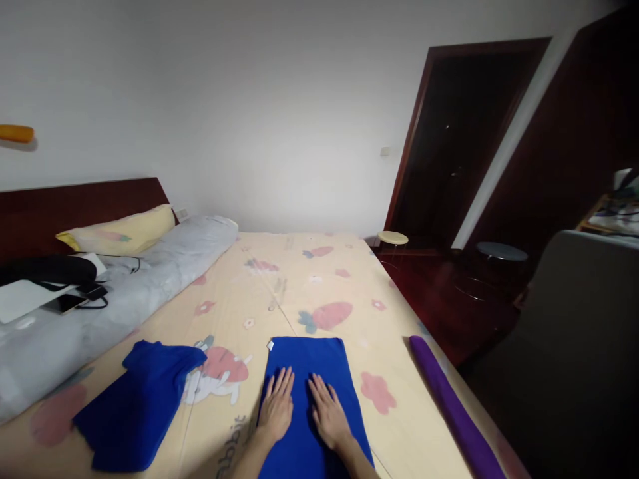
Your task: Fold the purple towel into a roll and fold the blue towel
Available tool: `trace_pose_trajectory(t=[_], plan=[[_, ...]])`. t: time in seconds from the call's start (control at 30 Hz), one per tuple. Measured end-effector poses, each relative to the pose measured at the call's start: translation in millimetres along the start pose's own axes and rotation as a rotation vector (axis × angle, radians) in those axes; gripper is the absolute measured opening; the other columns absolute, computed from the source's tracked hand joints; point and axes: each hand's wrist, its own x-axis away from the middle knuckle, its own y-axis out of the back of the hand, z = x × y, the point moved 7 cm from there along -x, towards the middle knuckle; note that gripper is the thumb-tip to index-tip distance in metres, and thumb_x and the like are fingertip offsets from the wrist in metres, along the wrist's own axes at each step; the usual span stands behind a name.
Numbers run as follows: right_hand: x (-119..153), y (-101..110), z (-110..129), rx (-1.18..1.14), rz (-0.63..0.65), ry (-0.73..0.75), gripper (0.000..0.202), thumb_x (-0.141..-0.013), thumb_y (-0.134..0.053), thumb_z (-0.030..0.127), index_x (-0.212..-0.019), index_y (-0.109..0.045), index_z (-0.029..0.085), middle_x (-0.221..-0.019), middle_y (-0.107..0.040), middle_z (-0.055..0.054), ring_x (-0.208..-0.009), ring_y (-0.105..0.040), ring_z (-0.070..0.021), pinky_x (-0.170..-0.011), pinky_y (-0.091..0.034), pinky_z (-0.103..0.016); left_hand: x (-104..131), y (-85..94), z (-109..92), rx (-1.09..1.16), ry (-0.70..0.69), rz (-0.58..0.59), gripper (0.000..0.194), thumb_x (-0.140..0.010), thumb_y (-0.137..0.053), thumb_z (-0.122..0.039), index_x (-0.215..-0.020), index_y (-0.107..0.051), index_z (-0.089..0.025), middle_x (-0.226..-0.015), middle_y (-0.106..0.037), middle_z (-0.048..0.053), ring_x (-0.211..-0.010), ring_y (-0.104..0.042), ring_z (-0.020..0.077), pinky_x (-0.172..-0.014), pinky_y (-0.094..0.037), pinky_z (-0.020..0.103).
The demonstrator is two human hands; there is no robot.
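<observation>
A blue cloth (304, 362) lies spread out on the bed, with a small white tag at its far left corner. On its left side my left hand (277, 404) rests flat, fingers stretched forward. My right hand (328, 411) lies palm down on the right half, fingers slightly spread. Neither hand grips anything. To the left, a second blue cloth (142, 406) lies crumpled on the sheet. At the right edge of the bed is a long, narrow purple roll (452, 409). The near end of the spread cloth runs out of view.
The patterned bed sheet (279, 299) lies beneath everything. A grey quilt (164, 266), a yellow pillow (122, 231), a phone (64, 303) and a black bag (50, 269) are at the left. Beyond the right edge stand two stools, one cream (393, 237), one grey (502, 252).
</observation>
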Motion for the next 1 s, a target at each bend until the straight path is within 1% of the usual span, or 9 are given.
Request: trace_pose_trajectory(t=[0.13,0.23,0.37,0.5,0.6,0.7,0.83,0.93,1.0], plan=[[-18.2,-4.7,8.5,-0.063,0.065,0.006,0.054,-0.097,-0.022,0.045,-0.148,-0.018,0.031,-0.158,-0.016,0.000,-0.146,-0.017,-0.0208,-0.119,-0.022,-0.050,-13.4,-21.9,-12.6,0.053,0.073,0.065,0.055,-0.094,-0.022,-0.023,-0.148,-0.013,-0.024,-0.158,-0.022,0.000,-0.145,-0.023,0.0192,-0.117,-0.028,0.046],[-7.9,2.9,-29.7,-0.021,-0.015,-0.149,0.060,-0.095,-0.020,0.057,-0.148,-0.017,0.030,-0.157,-0.018,0.000,-0.146,-0.017,-0.0217,-0.119,-0.020,-0.053,-3.4,-28.7,6.7,0.069,0.128,0.015,0.054,-0.097,-0.017,-0.042,-0.147,-0.004,-0.025,-0.158,-0.021,0.000,-0.145,-0.023,0.0202,-0.118,-0.026,0.049],[16.1,10.8,-86.7,0.058,-0.081,-0.365,0.074,-0.090,-0.020,0.067,-0.148,-0.021,0.021,-0.156,-0.022,-0.006,-0.146,-0.020,-0.0234,-0.119,-0.018,-0.052,8.9,-22.9,40.8,0.047,0.208,0.000,0.058,-0.096,-0.018,-0.050,-0.147,-0.002,-0.026,-0.158,-0.021,0.001,-0.145,-0.023,0.0205,-0.119,-0.022,0.050],[24.4,8.4,-105.3,0.091,-0.109,-0.426,0.080,-0.089,-0.020,0.069,-0.147,-0.024,0.014,-0.155,-0.026,-0.010,-0.145,-0.024,-0.0250,-0.119,-0.019,-0.052,9.3,-12.8,47.0,0.043,0.229,0.039,0.060,-0.095,-0.020,-0.051,-0.148,-0.010,-0.024,-0.158,-0.022,0.001,-0.145,-0.024,0.0214,-0.119,-0.021,0.050],[20.7,10.3,-97.0,0.106,-0.168,-0.400,0.077,-0.091,-0.023,0.065,-0.146,-0.027,0.013,-0.155,-0.027,-0.012,-0.144,-0.025,-0.0276,-0.118,-0.019,-0.055,4.2,-7.7,40.4,0.020,0.241,0.071,0.058,-0.094,-0.024,-0.044,-0.148,-0.021,-0.020,-0.157,-0.026,0.005,-0.145,-0.026,0.0247,-0.117,-0.022,0.055],[6.1,9.2,-66.5,0.051,-0.152,-0.203,0.062,-0.095,-0.021,0.055,-0.149,-0.020,0.024,-0.157,-0.023,-0.005,-0.145,-0.023,-0.0235,-0.118,-0.022,-0.051,-7.7,-5.2,27.4,0.011,0.191,0.049,0.055,-0.092,-0.026,-0.029,-0.147,-0.028,-0.018,-0.156,-0.030,0.007,-0.145,-0.026,0.0248,-0.117,-0.022,0.056],[-22.7,-3.0,-20.9,-0.044,-0.023,0.061,0.053,-0.098,-0.019,0.046,-0.149,-0.013,0.033,-0.157,-0.023,0.000,-0.145,-0.024,-0.0196,-0.118,-0.026,-0.046,-34.8,-9.0,-4.0,0.032,-0.034,0.002,0.067,-0.086,-0.028,-0.012,-0.150,-0.013,-0.021,-0.160,-0.016,0.001,-0.147,-0.016,0.0183,-0.120,-0.022,0.045],[-46.6,-8.8,-12.8,-0.050,0.009,0.103,0.054,-0.097,-0.023,0.047,-0.149,-0.013,0.033,-0.157,-0.022,-0.001,-0.145,-0.023,-0.0230,-0.118,-0.025,-0.051,-61.4,-14.3,-20.1,0.086,-0.143,0.046,0.072,-0.085,-0.033,-0.015,-0.151,-0.005,-0.025,-0.161,-0.008,-0.002,-0.148,-0.009,0.0176,-0.121,-0.019,0.043],[-60.4,-9.2,-19.3,-0.054,0.033,0.128,0.055,-0.096,-0.025,0.049,-0.148,-0.012,0.036,-0.157,-0.020,0.000,-0.145,-0.022,-0.0236,-0.118,-0.023,-0.054,-79.4,-18.5,-18.3,0.169,-0.115,0.161,0.067,-0.089,-0.030,-0.024,-0.151,-0.006,-0.026,-0.161,-0.006,-0.004,-0.148,-0.006,0.0168,-0.122,-0.015,0.044]])
